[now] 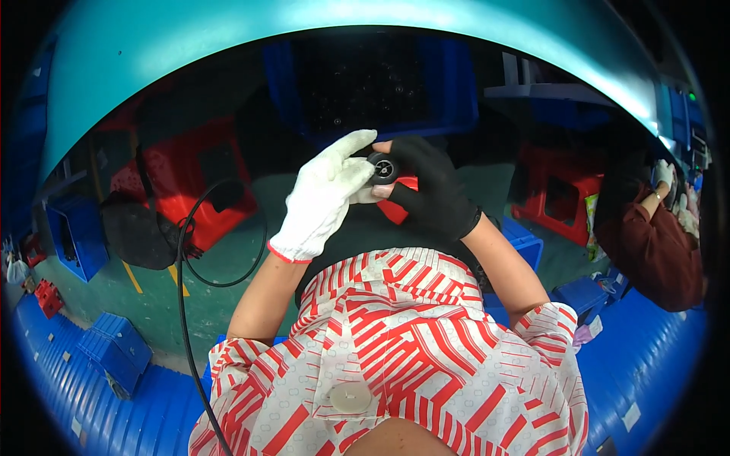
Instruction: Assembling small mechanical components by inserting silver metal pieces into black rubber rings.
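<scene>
Head view shows your fingers [357, 176] of both hands clamped on one small round black part [382, 167], held up in front of your chest. Your left hand [323, 199] wears a white glove, your right hand [435, 190] a black fingerless one; they touch around the part. Just behind it sits one dark blue bin [365, 83]. Two red stools [194, 182] flank you on the green floor [228, 262], with open room between. One black cable [182, 304] loops at your left. Blue crates [114, 346] edge the lower left.
</scene>
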The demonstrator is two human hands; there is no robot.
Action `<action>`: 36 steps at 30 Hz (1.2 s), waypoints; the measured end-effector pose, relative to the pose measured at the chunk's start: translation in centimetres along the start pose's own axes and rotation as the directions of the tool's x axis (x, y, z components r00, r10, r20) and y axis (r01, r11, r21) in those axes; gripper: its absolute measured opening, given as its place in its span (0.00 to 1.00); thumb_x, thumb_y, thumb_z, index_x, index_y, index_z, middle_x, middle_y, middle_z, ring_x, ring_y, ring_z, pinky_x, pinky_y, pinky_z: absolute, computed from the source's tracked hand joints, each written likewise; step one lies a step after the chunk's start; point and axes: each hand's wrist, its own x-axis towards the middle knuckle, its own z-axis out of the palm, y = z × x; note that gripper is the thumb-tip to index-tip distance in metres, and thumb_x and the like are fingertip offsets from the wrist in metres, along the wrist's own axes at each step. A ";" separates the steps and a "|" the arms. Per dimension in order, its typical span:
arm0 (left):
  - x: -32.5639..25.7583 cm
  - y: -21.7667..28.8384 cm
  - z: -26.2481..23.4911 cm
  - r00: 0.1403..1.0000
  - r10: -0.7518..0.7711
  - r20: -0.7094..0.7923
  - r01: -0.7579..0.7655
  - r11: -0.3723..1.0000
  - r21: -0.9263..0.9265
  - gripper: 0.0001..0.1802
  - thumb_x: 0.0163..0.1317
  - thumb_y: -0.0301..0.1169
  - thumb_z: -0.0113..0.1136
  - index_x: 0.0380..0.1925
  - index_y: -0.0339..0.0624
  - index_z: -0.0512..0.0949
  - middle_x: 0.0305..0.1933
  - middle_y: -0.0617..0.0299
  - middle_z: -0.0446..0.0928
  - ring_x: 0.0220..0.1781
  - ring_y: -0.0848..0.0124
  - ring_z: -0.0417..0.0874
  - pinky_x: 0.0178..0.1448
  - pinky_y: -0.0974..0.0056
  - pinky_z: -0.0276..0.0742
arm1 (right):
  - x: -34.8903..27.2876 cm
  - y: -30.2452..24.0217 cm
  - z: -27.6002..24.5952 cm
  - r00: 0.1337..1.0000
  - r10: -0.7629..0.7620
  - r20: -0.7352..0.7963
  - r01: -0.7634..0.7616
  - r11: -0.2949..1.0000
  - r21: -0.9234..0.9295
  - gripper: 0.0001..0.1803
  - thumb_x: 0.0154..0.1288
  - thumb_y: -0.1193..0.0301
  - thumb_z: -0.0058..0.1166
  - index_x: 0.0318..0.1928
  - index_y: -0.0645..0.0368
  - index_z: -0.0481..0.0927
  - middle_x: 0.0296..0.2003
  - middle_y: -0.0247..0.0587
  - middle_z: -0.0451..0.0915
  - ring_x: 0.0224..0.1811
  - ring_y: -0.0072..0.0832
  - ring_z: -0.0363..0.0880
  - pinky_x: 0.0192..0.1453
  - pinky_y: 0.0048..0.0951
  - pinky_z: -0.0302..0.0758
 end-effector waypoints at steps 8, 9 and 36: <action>-0.8 -0.7 0.1 0.991 0.124 -0.047 -0.110 0.966 0.233 0.27 0.60 0.19 0.54 0.61 0.27 0.63 0.45 0.48 0.78 0.41 0.70 0.83 0.47 0.71 0.80 | 0.0 -0.8 -0.3 0.995 0.088 -0.046 -0.084 0.993 0.079 0.24 0.56 0.69 0.64 0.53 0.63 0.75 0.41 0.44 0.78 0.42 0.32 0.79 0.48 0.28 0.74; -1.1 -0.4 0.2 0.987 0.142 -0.069 -0.111 0.934 0.339 0.27 0.59 0.18 0.54 0.60 0.27 0.63 0.46 0.47 0.78 0.41 0.70 0.83 0.47 0.71 0.80 | -0.1 -0.4 -0.3 0.995 0.090 -0.046 -0.086 0.993 0.080 0.24 0.56 0.69 0.64 0.53 0.63 0.75 0.41 0.44 0.78 0.42 0.32 0.79 0.48 0.28 0.74; -0.6 -0.5 -1.0 0.995 0.032 0.092 -0.009 0.971 -0.237 0.26 0.58 0.18 0.56 0.58 0.29 0.64 0.51 0.50 0.75 0.44 0.66 0.83 0.47 0.68 0.82 | -0.5 0.1 1.1 0.976 0.002 -0.220 0.033 0.987 0.155 0.19 0.57 0.74 0.61 0.51 0.60 0.78 0.44 0.42 0.79 0.45 0.30 0.79 0.47 0.28 0.75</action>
